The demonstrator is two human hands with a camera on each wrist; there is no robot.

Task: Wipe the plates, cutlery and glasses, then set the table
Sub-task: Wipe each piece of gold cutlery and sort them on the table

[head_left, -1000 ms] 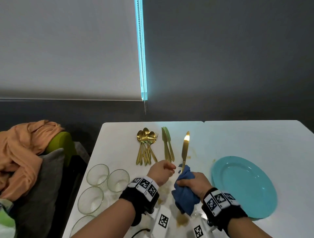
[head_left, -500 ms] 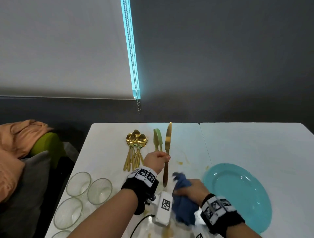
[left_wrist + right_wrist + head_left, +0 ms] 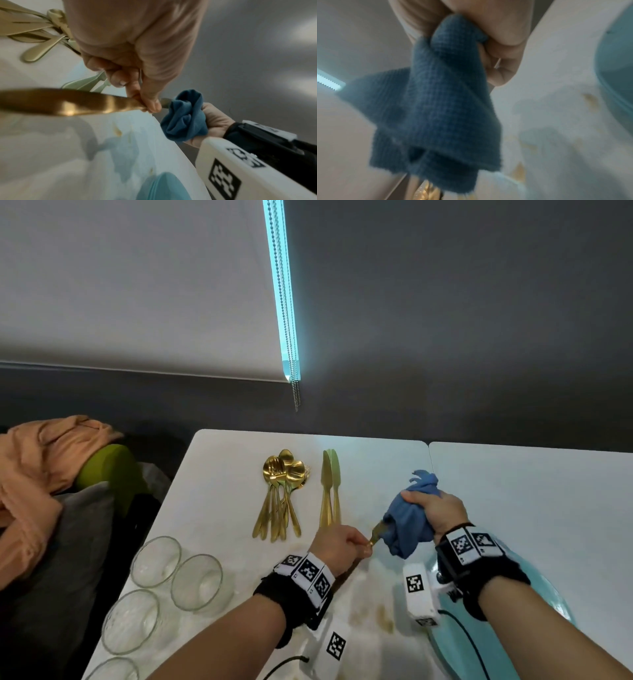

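Observation:
My left hand (image 3: 359, 544) pinches the handle of a gold knife (image 3: 376, 531) above the white table (image 3: 219, 508). My right hand (image 3: 421, 498) grips a bunched blue cloth (image 3: 407, 525) that wraps the knife's blade and hides it. In the left wrist view the gold handle (image 3: 60, 101) runs left from my fingers (image 3: 149, 104), and the blade tip enters the cloth (image 3: 185, 119). The right wrist view is filled by the cloth (image 3: 436, 101). A teal plate (image 3: 442, 645) lies under my right forearm.
A pile of gold spoons and forks (image 3: 281, 491) and two more knives (image 3: 330, 484) lie at the table's far middle. Several glass bowls (image 3: 197, 582) stand at the near left edge. Brown stains (image 3: 383, 618) mark the table. A chair with orange cloth (image 3: 41, 474) stands to the left.
The knife stood bare, pointing away, with the cloth low beside it. Now my right hand has brought the cloth up over the blade, and the knife leans to the right.

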